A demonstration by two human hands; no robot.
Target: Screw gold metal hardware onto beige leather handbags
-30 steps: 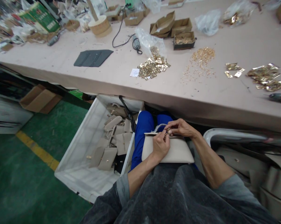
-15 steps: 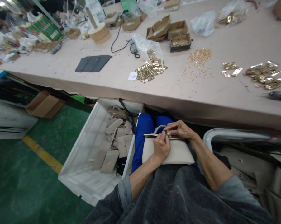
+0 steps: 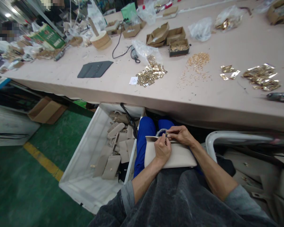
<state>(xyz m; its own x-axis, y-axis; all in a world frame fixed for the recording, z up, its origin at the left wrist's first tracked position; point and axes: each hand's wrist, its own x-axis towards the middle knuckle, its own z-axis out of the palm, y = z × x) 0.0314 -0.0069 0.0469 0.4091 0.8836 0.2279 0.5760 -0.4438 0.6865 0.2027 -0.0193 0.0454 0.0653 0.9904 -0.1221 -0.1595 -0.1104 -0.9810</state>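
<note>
Since the earlier frame, the right hand (image 3: pixel 181 135) has dipped slightly toward the bag (image 3: pixel 173 156), and the counter (image 3: pixel 137 94) sits a little lower in view; the left hand (image 3: pixel 162 148) has barely shifted. The bag lies across the person's lap, over blue trousers (image 3: pixel 144 135), its flap edge toward twelve o'clock and its handle (image 3: pixel 161 131) looped up near eleven. Both hands meet at that edge, fingertips together and pinched on a small gold-coloured fitting (image 3: pixel 166 135), partly hidden and too small to make out.

From the bag, a white bin (image 3: pixel 72 176) stands at nine o'clock with beige bags (image 3: pixel 111 167) inside. At three o'clock, behind a pale rail (image 3: pixel 209 145), more bags (image 3: pixel 257 170) lie heaped. On the counter, a pile of gold frames (image 3: pixel 150 75) is just before twelve, spilling from a clear sack (image 3: pixel 148 52); tiny gold bits (image 3: pixel 198 61) are scattered between twelve and one. Gold plates (image 3: pixel 261 75) and a power tool (image 3: pixel 281 96) lie near two. A dark panel (image 3: pixel 94 69) rests between ten and eleven.
</note>
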